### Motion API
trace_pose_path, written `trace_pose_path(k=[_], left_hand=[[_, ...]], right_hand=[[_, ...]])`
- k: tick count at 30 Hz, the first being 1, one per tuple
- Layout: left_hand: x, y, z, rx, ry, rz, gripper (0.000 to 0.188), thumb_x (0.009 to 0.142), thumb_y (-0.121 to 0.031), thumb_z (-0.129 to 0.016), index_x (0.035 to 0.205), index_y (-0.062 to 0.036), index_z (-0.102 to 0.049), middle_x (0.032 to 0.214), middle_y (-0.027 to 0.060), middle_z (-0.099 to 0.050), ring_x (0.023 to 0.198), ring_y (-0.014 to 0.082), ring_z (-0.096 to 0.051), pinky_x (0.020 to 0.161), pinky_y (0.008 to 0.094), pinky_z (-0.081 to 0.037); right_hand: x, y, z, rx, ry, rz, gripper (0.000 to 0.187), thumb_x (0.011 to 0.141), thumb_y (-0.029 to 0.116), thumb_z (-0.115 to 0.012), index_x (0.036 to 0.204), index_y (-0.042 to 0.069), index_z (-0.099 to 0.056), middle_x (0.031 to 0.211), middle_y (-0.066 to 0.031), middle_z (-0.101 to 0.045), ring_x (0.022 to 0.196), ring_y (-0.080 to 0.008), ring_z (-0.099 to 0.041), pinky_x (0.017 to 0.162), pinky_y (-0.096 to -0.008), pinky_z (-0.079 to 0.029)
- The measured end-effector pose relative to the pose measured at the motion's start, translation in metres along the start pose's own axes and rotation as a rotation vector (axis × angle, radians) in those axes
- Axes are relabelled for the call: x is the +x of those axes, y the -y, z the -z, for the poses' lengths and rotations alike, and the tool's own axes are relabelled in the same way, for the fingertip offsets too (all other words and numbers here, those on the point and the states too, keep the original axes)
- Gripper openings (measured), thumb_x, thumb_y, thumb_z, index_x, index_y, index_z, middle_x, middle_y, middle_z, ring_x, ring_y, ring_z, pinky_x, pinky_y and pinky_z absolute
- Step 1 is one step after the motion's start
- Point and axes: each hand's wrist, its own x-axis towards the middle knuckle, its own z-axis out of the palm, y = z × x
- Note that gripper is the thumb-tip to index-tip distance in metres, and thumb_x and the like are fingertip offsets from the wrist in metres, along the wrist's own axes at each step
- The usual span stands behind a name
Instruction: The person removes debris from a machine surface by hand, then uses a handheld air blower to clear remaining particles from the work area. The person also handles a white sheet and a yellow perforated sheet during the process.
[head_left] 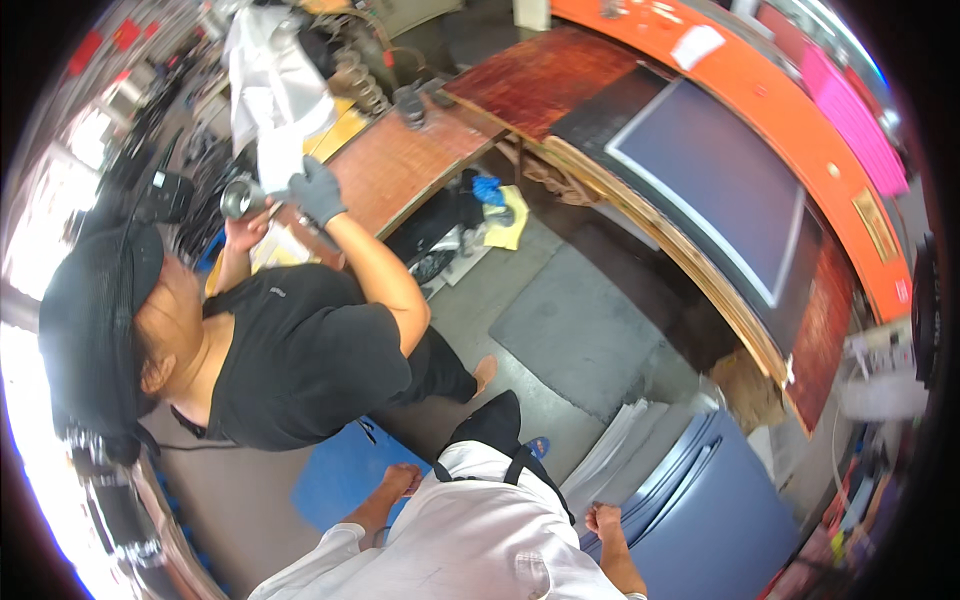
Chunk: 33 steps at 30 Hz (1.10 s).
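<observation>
My left hand point(403, 480) hangs beside my white shirt with its fingers curled in, and I see nothing in it. Below and around it lies a flat blue surface point(340, 478). On my other side, my right hand point(603, 518) is also closed, with no object showing in it. It is nearest to a stack of pale and grey sheets point(625, 450) and large blue-grey panels point(720, 510) with smooth, rounded edges. Whether my right hand touches the stack, I cannot tell.
A co-worker in black point(290, 360) stands close on my left, a round metal part point(240, 198) at their hands, one of them gloved. Ahead right, a dark framed panel point(715, 180) lies on a wooden bench by an orange beam point(790, 130). A grey mat point(580, 325) covers some floor.
</observation>
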Motion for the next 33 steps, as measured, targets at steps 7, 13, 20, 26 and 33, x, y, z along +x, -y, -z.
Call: trace_pose_path(k=[7,13,20,26,33], left_hand=[[0.011,0.059,-0.086,0.909,-0.071,-0.482,0.023,0.09,-0.027,-0.066,0.081,-0.0097,-0.078,0.094,0.0147,-0.077,0.093,0.0272,-0.075,0.075,0.0452,-0.057],[0.028,-0.003,-0.136,0.02,-0.161,-0.11,0.022,0.091,-0.028,-0.066,0.087,-0.0091,-0.078,0.094,0.0137,-0.077,0.092,0.0265,-0.075,0.077,0.0446,-0.057],[0.014,-0.081,-0.156,-0.261,-0.195,0.039,0.025,0.091,-0.03,-0.066,0.096,-0.0087,-0.078,0.093,0.0115,-0.077,0.09,0.0246,-0.073,0.078,0.0423,-0.057],[0.002,-0.126,-0.184,-0.383,-0.233,0.129,0.029,0.092,-0.032,-0.065,0.103,-0.0083,-0.078,0.092,0.0097,-0.077,0.088,0.023,-0.073,0.08,0.0403,-0.057],[0.006,-0.235,-0.227,-0.615,-0.278,0.402,0.036,0.094,-0.037,-0.065,0.114,-0.0097,-0.078,0.095,0.0087,-0.078,0.092,0.0213,-0.072,0.085,0.0382,-0.056]], right_hand=[[0.008,0.232,-0.078,-0.184,0.133,0.165,0.009,0.101,0.01,-0.061,0.104,0.003,-0.067,0.074,-0.0048,-0.063,0.053,-0.0147,-0.059,0.039,-0.0287,-0.045],[-0.005,0.368,-0.191,-0.359,0.212,0.184,0.015,0.099,0.015,-0.068,0.11,0.005,-0.068,0.08,-0.005,-0.068,0.06,-0.0136,-0.064,0.048,-0.0258,-0.053],[0.01,0.476,-0.278,-0.569,0.327,0.213,0.013,0.101,0.012,-0.064,0.11,0.003,-0.065,0.08,-0.0043,-0.064,0.06,-0.0123,-0.058,0.048,-0.0254,-0.048],[0.025,0.547,-0.379,-0.844,0.465,0.215,0.016,0.102,0.017,-0.065,0.109,0.003,-0.067,0.082,-0.0026,-0.065,0.062,-0.011,-0.059,0.051,-0.0249,-0.049],[0.011,0.601,-0.528,-1.062,0.782,0.326,0.021,0.1,0.022,-0.067,0.106,0.003,-0.07,0.085,-0.0028,-0.068,0.066,-0.0091,-0.063,0.056,-0.0238,-0.053]])
